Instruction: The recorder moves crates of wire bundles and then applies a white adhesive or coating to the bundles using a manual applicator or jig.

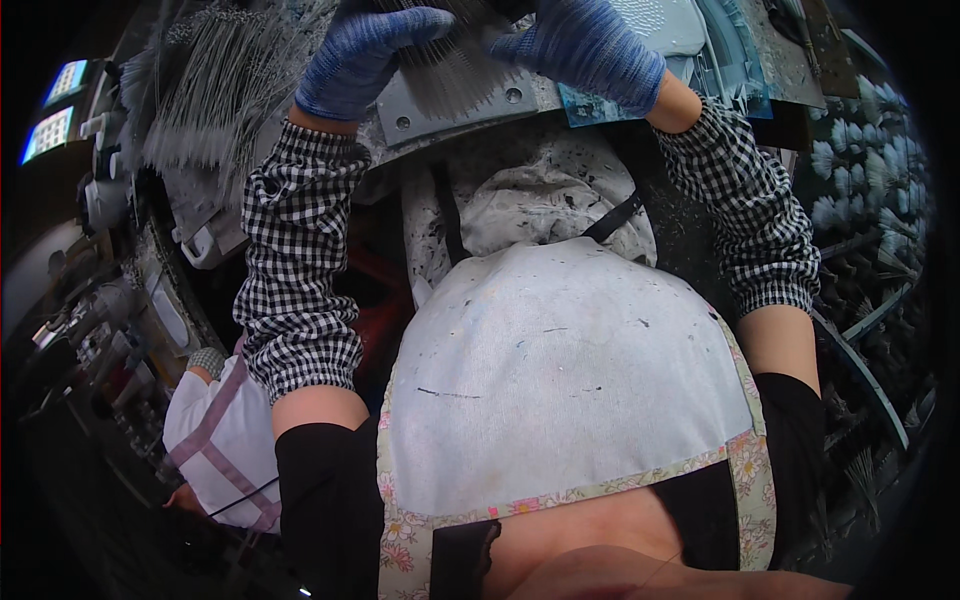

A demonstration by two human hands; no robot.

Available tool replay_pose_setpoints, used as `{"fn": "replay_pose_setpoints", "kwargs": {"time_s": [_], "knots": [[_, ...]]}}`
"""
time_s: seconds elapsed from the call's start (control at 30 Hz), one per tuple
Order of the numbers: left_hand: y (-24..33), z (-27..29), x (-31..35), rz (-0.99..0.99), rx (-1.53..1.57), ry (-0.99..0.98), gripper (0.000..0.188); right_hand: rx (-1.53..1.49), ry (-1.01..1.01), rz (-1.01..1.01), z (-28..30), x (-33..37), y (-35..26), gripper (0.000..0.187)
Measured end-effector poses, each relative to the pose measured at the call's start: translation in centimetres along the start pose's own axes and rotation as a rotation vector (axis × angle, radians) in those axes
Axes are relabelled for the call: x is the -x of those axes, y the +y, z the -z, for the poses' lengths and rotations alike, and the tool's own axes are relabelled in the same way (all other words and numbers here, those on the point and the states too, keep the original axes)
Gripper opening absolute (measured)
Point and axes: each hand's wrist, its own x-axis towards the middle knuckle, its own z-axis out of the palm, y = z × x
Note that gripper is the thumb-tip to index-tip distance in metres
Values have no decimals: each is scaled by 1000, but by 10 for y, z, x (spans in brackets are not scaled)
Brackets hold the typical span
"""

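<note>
At the top edge, my left hand (pixel 365 60), in a blue knitted glove, is closed at the left side of a bundle of thin grey wire-like strands (pixel 450 75). My right hand (pixel 595 55), gloved alike, closes in from the right, its thumb against the strands. The fingers of both hands are partly hidden, and the far end of the bundle is cut off by the frame. Strand ends hang over a grey metal plate (pixel 455 125) with round holes at the bench's near edge. A large heap of similar loose strands (pixel 215 100) lies left of my left hand.
Right of my right hand are a pale dotted pad (pixel 660 22) and a blue tray (pixel 735 60). A rack of white tufted pieces (pixel 870 150) stands at the far right. Another person in a white garment (pixel 225 440) is at lower left. My apron (pixel 560 370) fills the middle.
</note>
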Motion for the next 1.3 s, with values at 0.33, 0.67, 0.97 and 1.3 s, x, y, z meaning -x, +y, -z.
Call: {"fn": "replay_pose_setpoints", "kwargs": {"time_s": [0.33,0.67,0.97,1.3], "knots": [[-7,6,-6,-14,-59,77,48,327,222,489,-6,-3,18,9],[-7,-19,-29,-56,-28,99,53,793,-22,-30,18,2,6,15],[-46,-12,-88,-207,89,-18,32,231,240,10,34,-1,59,15],[-65,-104,-146,-868,-905,70,32,660,153,-97,100,38,121,16]]}}
